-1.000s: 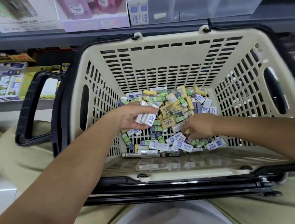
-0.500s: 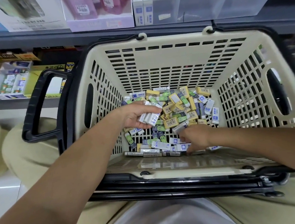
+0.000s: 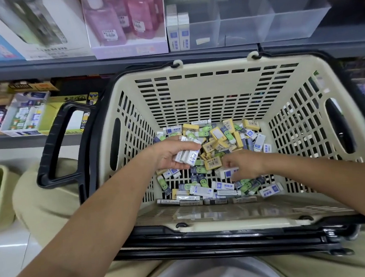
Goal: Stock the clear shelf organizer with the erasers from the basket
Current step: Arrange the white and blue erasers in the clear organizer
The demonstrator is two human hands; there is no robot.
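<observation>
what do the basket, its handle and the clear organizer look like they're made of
Basket: matte cream moulded plastic, judging by its slotted walls. Handle: black plastic, seemingly matte. Clear shelf organizer: glossy transparent plastic, possibly acrylic; the shelf shows through its walls.

You face a dark shelf (image 3: pixel 104 64). On it sits a clear organizer (image 3: pixel 277 26) with two white erasers (image 3: pixel 178 31) standing at its left end, just beside a box of pink bottles (image 3: pixel 129 50).
</observation>
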